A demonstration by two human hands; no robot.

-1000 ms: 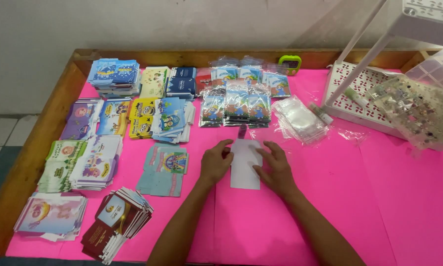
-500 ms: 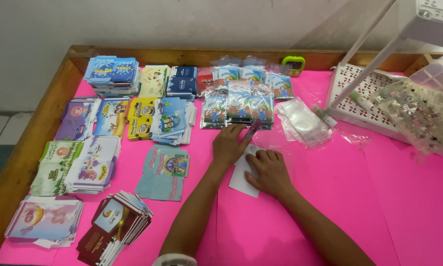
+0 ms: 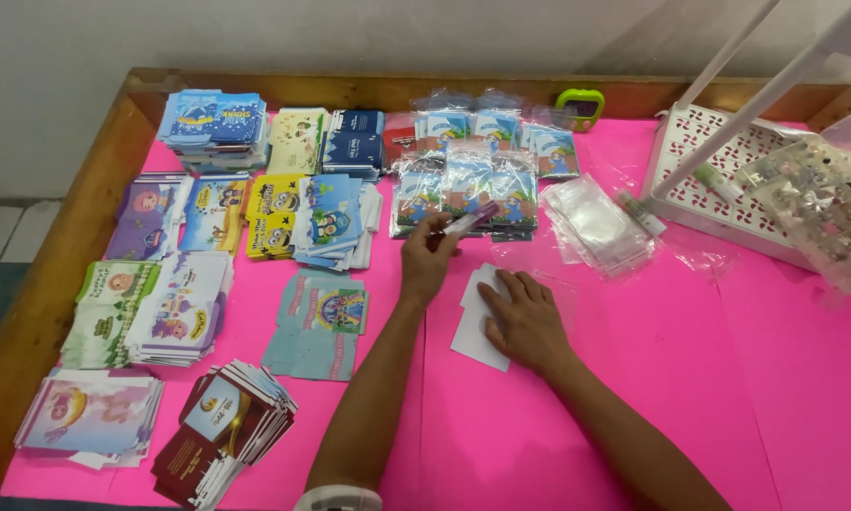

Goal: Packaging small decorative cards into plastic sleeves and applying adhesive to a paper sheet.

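My left hand [image 3: 427, 257] is lifted over the pink table [image 3: 539, 426] and pinches a slim pen-like stick [image 3: 470, 220] between thumb and fingers, right in front of the clear-wrapped packets [image 3: 463, 180]. My right hand [image 3: 525, 320] lies flat, palm down, on a white folded card [image 3: 473, 326] and presses it onto the table. Only the card's left part shows from under the fingers.
Stacks of colourful flat printed cards [image 3: 212, 118] fill the left half, with a maroon pile [image 3: 222, 431] at the front. Empty clear sleeves [image 3: 596, 222], a white perforated basket [image 3: 719, 175], a bag of small items [image 3: 814, 203] and a green timer [image 3: 580, 104] lie right. A wooden rim [image 3: 56, 274] borders the table.
My left hand left the white card, reached forward to the packets and picked up the pen-like stick. My right hand moved onto the card and stays flat on it.
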